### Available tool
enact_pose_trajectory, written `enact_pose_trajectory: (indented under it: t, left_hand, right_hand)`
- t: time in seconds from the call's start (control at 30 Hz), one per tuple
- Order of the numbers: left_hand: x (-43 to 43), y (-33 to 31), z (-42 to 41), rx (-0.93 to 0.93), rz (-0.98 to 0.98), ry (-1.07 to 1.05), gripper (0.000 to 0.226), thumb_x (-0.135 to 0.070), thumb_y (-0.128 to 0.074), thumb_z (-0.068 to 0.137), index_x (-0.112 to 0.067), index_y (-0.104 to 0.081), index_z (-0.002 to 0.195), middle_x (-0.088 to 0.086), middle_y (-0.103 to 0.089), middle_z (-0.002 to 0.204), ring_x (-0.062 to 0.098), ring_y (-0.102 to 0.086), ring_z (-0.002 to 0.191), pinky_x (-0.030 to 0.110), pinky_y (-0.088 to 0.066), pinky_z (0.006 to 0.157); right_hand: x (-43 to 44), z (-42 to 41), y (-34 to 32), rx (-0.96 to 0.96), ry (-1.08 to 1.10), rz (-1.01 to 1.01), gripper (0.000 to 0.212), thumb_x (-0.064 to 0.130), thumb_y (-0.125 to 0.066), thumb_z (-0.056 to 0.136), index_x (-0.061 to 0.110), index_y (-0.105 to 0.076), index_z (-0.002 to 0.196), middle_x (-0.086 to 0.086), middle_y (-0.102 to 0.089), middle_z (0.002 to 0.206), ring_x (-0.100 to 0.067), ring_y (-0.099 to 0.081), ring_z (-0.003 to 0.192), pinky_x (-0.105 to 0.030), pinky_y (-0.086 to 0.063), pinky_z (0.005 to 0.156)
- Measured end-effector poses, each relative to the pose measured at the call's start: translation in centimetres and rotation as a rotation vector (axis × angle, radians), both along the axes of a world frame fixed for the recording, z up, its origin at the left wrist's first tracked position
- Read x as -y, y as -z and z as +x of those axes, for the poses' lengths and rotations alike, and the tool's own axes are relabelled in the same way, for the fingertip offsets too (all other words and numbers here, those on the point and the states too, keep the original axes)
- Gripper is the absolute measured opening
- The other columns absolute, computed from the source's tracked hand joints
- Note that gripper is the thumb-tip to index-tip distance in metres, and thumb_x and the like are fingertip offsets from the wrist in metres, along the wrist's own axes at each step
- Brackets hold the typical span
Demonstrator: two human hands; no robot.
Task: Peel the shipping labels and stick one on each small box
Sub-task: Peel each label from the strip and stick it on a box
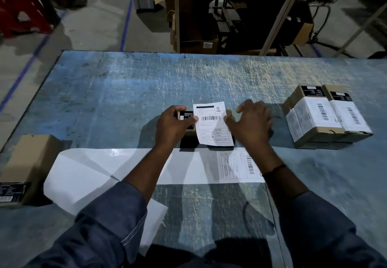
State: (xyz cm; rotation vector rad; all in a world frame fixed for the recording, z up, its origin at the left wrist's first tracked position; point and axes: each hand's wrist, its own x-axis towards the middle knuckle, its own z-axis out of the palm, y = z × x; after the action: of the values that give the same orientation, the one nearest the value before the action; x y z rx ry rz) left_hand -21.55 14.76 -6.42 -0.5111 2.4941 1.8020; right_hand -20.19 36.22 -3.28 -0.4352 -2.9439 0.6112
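A small brown box [186, 115] with a black end lies mid-table, mostly hidden under a white shipping label [212, 123] laid across it. My left hand [172, 126] grips the box's left end, thumb on the label's left edge. On the right, my right hand [252, 124] has its fingers spread, its thumb touching the label's right edge. A glossy backing strip [134, 166] runs along the near side and carries one unpeeled label [239, 167]. Two labelled boxes [326, 117] stand side by side at the right.
A larger brown carton [27, 169] sits at the table's left edge. The worn blue table [146, 83] stretches wide behind the hands. Beyond its far edge are a shelving rack with cartons [230, 16] and red stools [18, 8].
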Motion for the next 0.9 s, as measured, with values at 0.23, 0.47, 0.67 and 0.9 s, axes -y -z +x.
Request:
enact_pose_trajectory:
  t: [0.23, 0.47, 0.67, 0.9]
  left_hand:
    - [0.1, 0.0, 0.1, 0.019, 0.042, -0.002, 0.054, -0.034, -0.091, 0.072, -0.024, -0.072, 0.121, 0.001, -0.076, 0.115, 0.016, -0.072, 0.103, 0.043, -0.058, 0.099]
    - [0.1, -0.2, 0.6, 0.015, 0.088, -0.009, 0.083, -0.03, -0.094, 0.075, -0.017, -0.056, 0.147, 0.006, -0.064, 0.141, 0.01, -0.063, 0.111, 0.025, -0.05, 0.095]
    - [0.2, -0.2, 0.6, 0.031, 0.07, 0.005, 0.085, -0.031, -0.093, 0.075, -0.017, -0.054, 0.149, 0.008, -0.062, 0.145, 0.012, -0.062, 0.113, 0.028, -0.049, 0.099]
    - [-2.1, -1.6, 1.9, -0.504, -1.097, 0.251, 0.044, -0.028, -0.077, 0.083, -0.032, -0.066, 0.126, -0.003, -0.058, 0.139, 0.034, -0.044, 0.136, 0.051, -0.034, 0.104]
  right_hand:
    - [7.6, 4.0, 2.4, -0.068, -0.44, 0.221, 0.07, 0.064, -0.014, 0.102, 0.028, -0.036, 0.159, -0.01, -0.001, 0.174, -0.04, 0.014, 0.157, -0.064, 0.003, 0.123]
    - [6.4, 4.3, 3.5, -0.029, -0.354, 0.21, 0.064, 0.065, -0.012, 0.103, 0.042, -0.023, 0.161, -0.009, 0.016, 0.172, -0.037, 0.026, 0.155, -0.068, 0.005, 0.121]
    - [1.3, 4.1, 3.6, -0.01, -0.193, 0.21, 0.059, 0.061, -0.013, 0.105, 0.042, -0.022, 0.161, -0.008, 0.013, 0.173, -0.039, 0.02, 0.156, -0.067, 0.005, 0.122]
    - [1.0, 2.9, 1.8, -0.12, -0.259, 0.428, 0.049, 0.033, -0.048, 0.1, 0.02, -0.051, 0.147, -0.019, -0.007, 0.172, -0.052, 0.006, 0.155, -0.072, 0.0, 0.12]
